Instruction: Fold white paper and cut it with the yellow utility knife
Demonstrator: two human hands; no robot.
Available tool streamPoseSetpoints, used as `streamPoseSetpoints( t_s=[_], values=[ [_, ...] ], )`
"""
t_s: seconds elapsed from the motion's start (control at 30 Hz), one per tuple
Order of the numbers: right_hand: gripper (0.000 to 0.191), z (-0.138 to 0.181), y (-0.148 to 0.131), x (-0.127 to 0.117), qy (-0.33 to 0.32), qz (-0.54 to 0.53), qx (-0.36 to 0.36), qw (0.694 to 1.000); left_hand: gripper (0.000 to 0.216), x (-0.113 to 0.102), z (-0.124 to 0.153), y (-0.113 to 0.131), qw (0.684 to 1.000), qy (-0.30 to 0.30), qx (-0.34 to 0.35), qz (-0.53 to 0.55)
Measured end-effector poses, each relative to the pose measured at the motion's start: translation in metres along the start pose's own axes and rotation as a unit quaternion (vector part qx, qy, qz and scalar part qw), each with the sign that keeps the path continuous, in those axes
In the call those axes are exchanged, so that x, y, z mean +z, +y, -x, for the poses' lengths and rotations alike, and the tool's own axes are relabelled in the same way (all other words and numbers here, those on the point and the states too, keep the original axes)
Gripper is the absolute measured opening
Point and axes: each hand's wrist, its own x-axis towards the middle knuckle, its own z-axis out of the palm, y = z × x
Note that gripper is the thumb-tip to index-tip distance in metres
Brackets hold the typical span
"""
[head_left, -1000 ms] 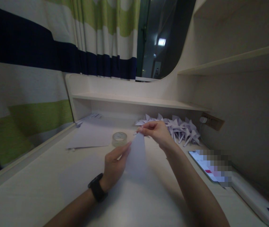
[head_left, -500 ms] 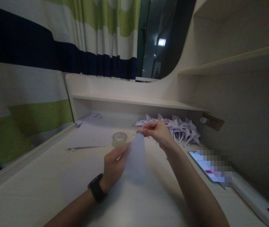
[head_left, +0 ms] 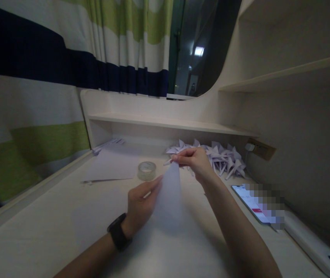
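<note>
A white sheet of paper (head_left: 169,200) hangs between my two hands, tapering to a narrow point at its top. My right hand (head_left: 195,162) pinches that top tip between thumb and fingers. Lower down, my left hand (head_left: 143,199) is closed on the paper's left edge; a dark watch is on that wrist. Just beyond the left fingers stands a roll of clear tape (head_left: 147,170). Behind my right hand lies a heap of folded white paper pinwheels (head_left: 224,158), partly covered by the hand.
A stack of white paper (head_left: 109,162) lies at the back left, with thin paper strips behind it. Another sheet (head_left: 95,216) is left of my left hand. On the right are a lit phone (head_left: 254,204) and a long white device (head_left: 315,243). A low shelf (head_left: 159,122) spans the back.
The paper has swung slightly to the right, its lower part looking a little wider. Both hands keep nearly the same place and grip.
</note>
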Motion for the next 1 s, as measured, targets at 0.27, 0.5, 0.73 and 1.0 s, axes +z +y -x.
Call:
streamPoseSetpoints(
  t_s=[0.27, 0.5, 0.73, 1.0],
  values=[
    [0.031, -0.0019, 0.0048, -0.0023, 0.0, 0.002, 0.001, 1.0, 0.023, -0.0007, -0.0005, 0.0029, 1.0, -0.002, -0.006, 0.001],
    [0.03, -0.0022, 0.005, -0.0029, 0.006, -0.017, 0.003, 1.0, 0.023, -0.0012, -0.0008, 0.0004, 1.0, -0.003, 0.005, -0.008],
    [0.021, -0.0026, 0.0025, 0.0003, 0.043, -0.047, 0.033, 0.997, 0.024, -0.0022, -0.0008, 0.0039, 1.0, -0.001, 0.005, -0.006],
    [0.022, -0.0032, 0.0073, 0.0021, 0.026, -0.052, 0.018, 0.998, 0.024, -0.0017, -0.0016, 0.0048, 1.0, -0.003, 0.001, -0.01]
  ],
)
